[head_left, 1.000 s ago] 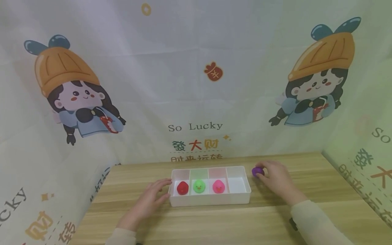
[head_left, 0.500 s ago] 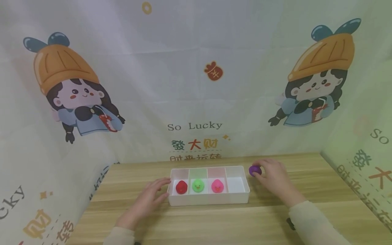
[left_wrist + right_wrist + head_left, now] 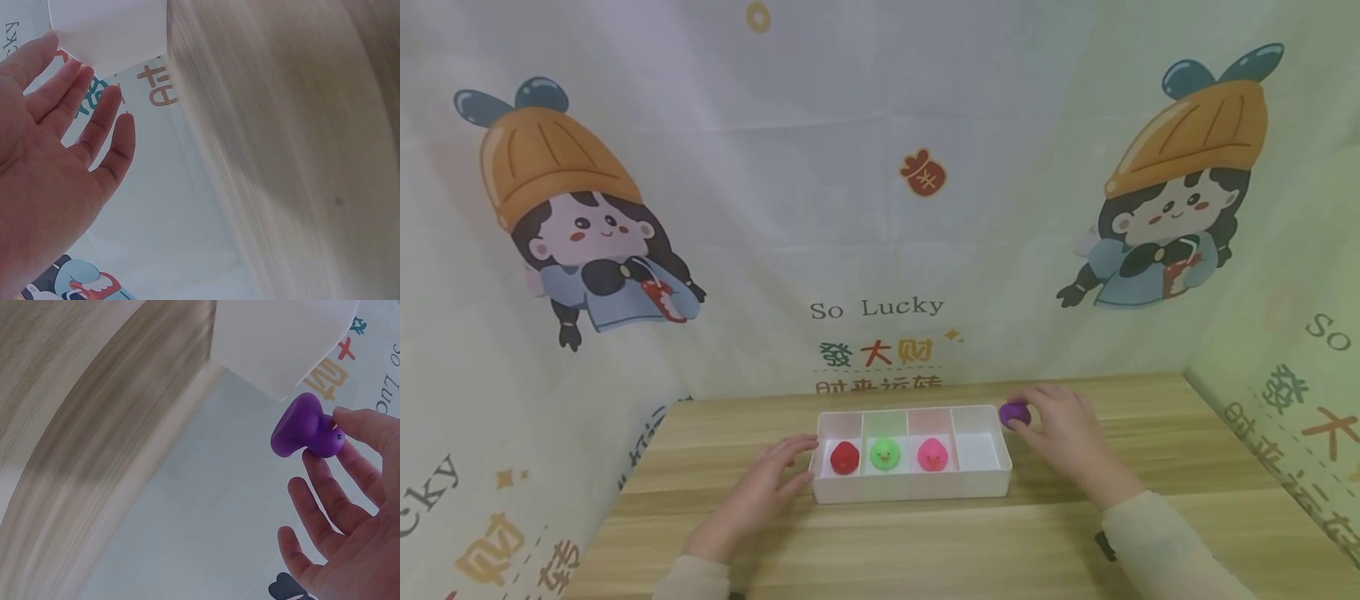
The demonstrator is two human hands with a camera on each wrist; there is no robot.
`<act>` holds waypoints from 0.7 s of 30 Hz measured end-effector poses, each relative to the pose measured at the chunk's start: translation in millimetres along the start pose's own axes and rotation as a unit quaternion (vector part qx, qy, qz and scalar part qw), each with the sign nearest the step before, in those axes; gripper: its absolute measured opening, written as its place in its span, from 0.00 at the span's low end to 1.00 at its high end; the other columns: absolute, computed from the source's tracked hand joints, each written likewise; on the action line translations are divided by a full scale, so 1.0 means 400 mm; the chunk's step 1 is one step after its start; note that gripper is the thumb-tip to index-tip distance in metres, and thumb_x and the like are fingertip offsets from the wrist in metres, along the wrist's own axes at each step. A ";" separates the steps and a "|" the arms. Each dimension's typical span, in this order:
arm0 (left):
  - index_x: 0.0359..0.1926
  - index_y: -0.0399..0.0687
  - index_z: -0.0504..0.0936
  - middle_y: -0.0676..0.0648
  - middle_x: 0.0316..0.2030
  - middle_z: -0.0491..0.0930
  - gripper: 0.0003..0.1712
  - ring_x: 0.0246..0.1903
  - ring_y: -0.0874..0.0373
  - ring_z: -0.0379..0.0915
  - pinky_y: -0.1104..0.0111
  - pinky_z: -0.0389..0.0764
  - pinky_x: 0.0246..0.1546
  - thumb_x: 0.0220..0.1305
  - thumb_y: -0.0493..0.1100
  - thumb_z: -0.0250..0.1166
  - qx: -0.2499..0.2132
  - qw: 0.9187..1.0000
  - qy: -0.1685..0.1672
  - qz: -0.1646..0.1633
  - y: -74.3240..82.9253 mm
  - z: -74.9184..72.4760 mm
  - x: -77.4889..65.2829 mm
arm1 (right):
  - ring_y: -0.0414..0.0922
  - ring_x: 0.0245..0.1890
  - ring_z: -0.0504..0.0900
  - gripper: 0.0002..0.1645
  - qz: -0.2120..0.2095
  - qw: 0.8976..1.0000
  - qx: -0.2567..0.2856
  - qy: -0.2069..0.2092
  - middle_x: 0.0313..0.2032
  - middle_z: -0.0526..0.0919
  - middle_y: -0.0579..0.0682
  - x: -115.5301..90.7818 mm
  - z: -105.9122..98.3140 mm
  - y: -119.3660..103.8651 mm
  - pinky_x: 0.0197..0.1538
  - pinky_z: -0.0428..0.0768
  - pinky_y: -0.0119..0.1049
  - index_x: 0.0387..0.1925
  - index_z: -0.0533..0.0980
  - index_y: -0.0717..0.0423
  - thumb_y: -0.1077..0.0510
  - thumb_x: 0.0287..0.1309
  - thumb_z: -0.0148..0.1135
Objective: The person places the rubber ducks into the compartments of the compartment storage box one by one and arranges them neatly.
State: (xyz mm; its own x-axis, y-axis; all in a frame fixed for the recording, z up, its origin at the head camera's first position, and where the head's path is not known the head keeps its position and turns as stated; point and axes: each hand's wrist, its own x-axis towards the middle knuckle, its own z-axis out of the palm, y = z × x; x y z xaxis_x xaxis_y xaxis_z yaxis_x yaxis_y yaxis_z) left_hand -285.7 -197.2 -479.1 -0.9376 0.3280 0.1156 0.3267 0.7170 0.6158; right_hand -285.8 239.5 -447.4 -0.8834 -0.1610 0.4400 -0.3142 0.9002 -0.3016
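A purple toy duck [image 3: 306, 428] is pinched by its head between the thumb and fingers of my right hand [image 3: 1060, 429], just right of the white divided box [image 3: 917, 487]. In the right wrist view the duck is tilted, its flat base facing away from the palm. My left hand [image 3: 767, 483] rests its fingertips at the box's left end, fingers loosely extended, as the left wrist view also shows. Inside the box, from left to right, sit a red duck [image 3: 845, 458], a green duck [image 3: 885, 454] and a pink duck [image 3: 933, 455], each in its own compartment. The rightmost compartment [image 3: 977, 450] shows its bare white floor.
The box stands on a wood-grain table [image 3: 910, 550]. Behind the table and at its sides hangs a pale cloth [image 3: 880, 208] printed with cartoon figures and lettering.
My right hand has carried the purple duck leftward and slightly up, toward the box's right end. The left hand stays at the box's left end.
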 end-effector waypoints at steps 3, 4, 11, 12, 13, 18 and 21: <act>0.72 0.49 0.72 0.45 0.74 0.70 0.29 0.65 0.41 0.73 0.43 0.76 0.67 0.73 0.43 0.64 0.002 1.000 0.002 0.004 0.001 -0.002 0.000 | 0.60 0.57 0.80 0.17 -0.003 1.000 0.002 0.000 0.50 0.87 0.56 0.001 0.001 -0.010 0.61 0.74 0.67 0.47 0.84 0.52 0.52 0.57 0.76; 0.72 0.49 0.73 0.45 0.74 0.70 0.29 0.64 0.41 0.73 0.43 0.76 0.67 0.73 0.43 0.65 0.002 1.000 0.002 0.005 0.000 -0.002 0.000 | 0.60 0.57 0.80 0.17 -0.005 1.000 0.003 0.000 0.50 0.87 0.55 0.001 0.002 -0.014 0.61 0.74 0.67 0.47 0.84 0.51 0.52 0.57 0.76; 0.71 0.47 0.73 0.44 0.73 0.70 0.28 0.64 0.40 0.74 0.44 0.77 0.67 0.73 0.42 0.65 0.007 1.000 0.004 0.016 -0.001 0.000 0.002 | 0.59 0.58 0.80 0.16 -0.003 1.000 0.010 -0.005 0.50 0.88 0.54 0.003 0.009 -0.027 0.63 0.73 0.67 0.47 0.85 0.50 0.53 0.58 0.76; 0.71 0.47 0.73 0.44 0.73 0.71 0.28 0.63 0.40 0.74 0.44 0.77 0.66 0.73 0.42 0.65 0.007 1.000 0.004 0.017 -0.001 0.000 0.002 | 0.59 0.58 0.80 0.16 -0.003 1.000 0.010 -0.006 0.50 0.87 0.54 0.003 0.010 -0.029 0.63 0.72 0.67 0.47 0.85 0.50 0.53 0.58 0.76; 0.71 0.46 0.73 0.43 0.73 0.71 0.28 0.63 0.40 0.74 0.44 0.77 0.66 0.73 0.42 0.65 0.007 1.000 0.004 0.019 -0.001 0.000 0.002 | 0.59 0.58 0.80 0.16 -0.002 1.000 0.010 -0.007 0.50 0.87 0.54 0.004 0.010 -0.032 0.63 0.72 0.68 0.47 0.85 0.50 0.53 0.58 0.76; 0.70 0.44 0.74 0.43 0.72 0.71 0.28 0.62 0.40 0.74 0.44 0.77 0.66 0.72 0.40 0.65 0.006 1.000 0.010 0.024 -0.001 0.001 0.001 | 0.59 0.59 0.79 0.16 -0.008 1.000 0.007 -0.012 0.50 0.87 0.54 0.006 0.011 -0.045 0.64 0.71 0.68 0.48 0.84 0.51 0.52 0.58 0.76; 0.71 0.45 0.73 0.44 0.73 0.71 0.28 0.63 0.41 0.73 0.44 0.77 0.66 0.73 0.41 0.65 0.007 1.000 0.009 0.022 -0.004 0.002 0.001 | 0.59 0.59 0.79 0.17 -0.013 1.000 0.004 -0.011 0.51 0.87 0.54 0.007 0.013 -0.051 0.65 0.70 0.68 0.48 0.84 0.51 0.53 0.58 0.76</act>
State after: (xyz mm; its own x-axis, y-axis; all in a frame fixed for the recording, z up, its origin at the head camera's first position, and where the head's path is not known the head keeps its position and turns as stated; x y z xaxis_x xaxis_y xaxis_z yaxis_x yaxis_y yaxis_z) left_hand -286.6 -197.9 -480.7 -0.9242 0.3484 0.1565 0.3693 0.7108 0.5987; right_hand -283.6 218.7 -444.6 -0.8825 -0.1936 0.4287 -0.3401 0.8921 -0.2973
